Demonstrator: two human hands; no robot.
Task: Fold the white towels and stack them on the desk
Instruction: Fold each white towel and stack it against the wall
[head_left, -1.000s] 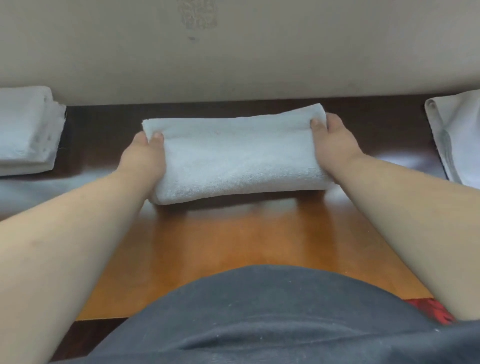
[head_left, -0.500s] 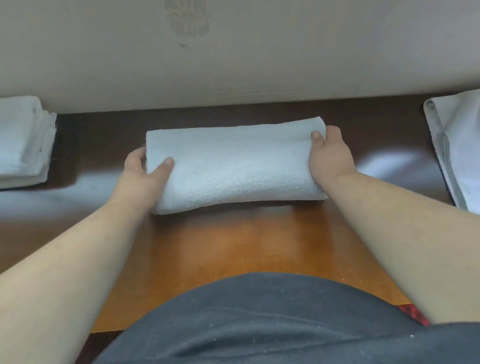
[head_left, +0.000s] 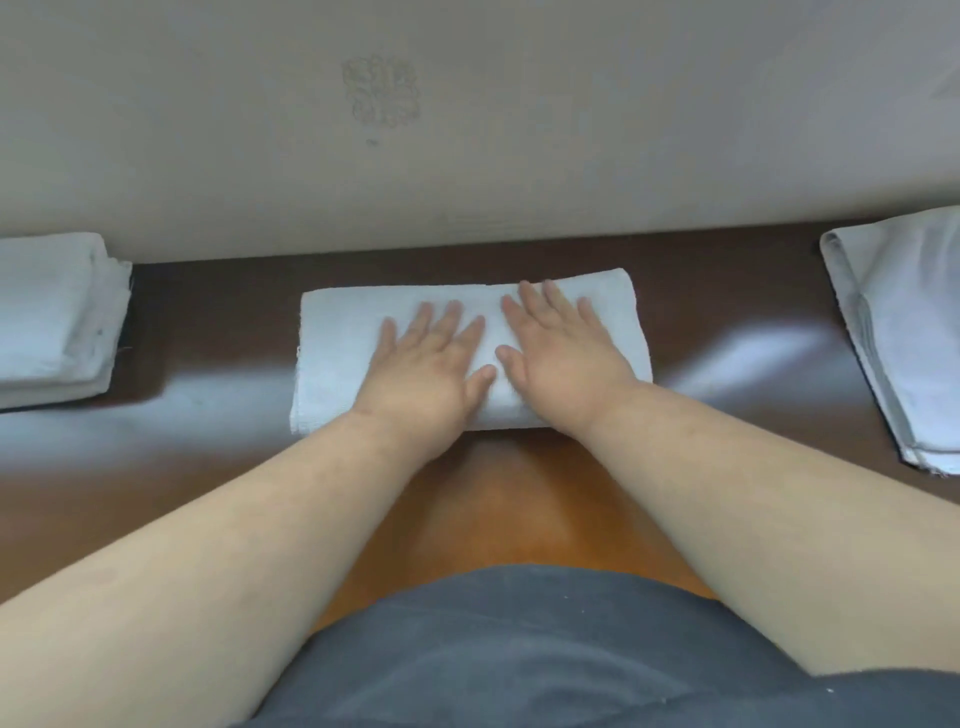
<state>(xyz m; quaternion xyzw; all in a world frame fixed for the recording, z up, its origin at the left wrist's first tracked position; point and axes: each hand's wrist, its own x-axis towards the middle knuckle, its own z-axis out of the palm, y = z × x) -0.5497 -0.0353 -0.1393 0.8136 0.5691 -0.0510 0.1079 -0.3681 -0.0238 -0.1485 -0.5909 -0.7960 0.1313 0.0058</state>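
A folded white towel lies flat on the brown desk, in the middle near the wall. My left hand presses on its centre with straight, spread fingers. My right hand lies flat beside it on the towel's right half, fingers straight too. The two thumbs nearly touch. At the left edge a stack of folded white towels sits on the desk. White cloth, loosely folded, lies at the right edge.
A beige wall rises directly behind the desk. Bare desk shows between the middle towel and each side pile. My dark grey clothing fills the bottom of the view at the desk's near edge.
Both hands let go of the towel's ends and moved inward onto its top, now pressing flat. The towel has settled on the desk.
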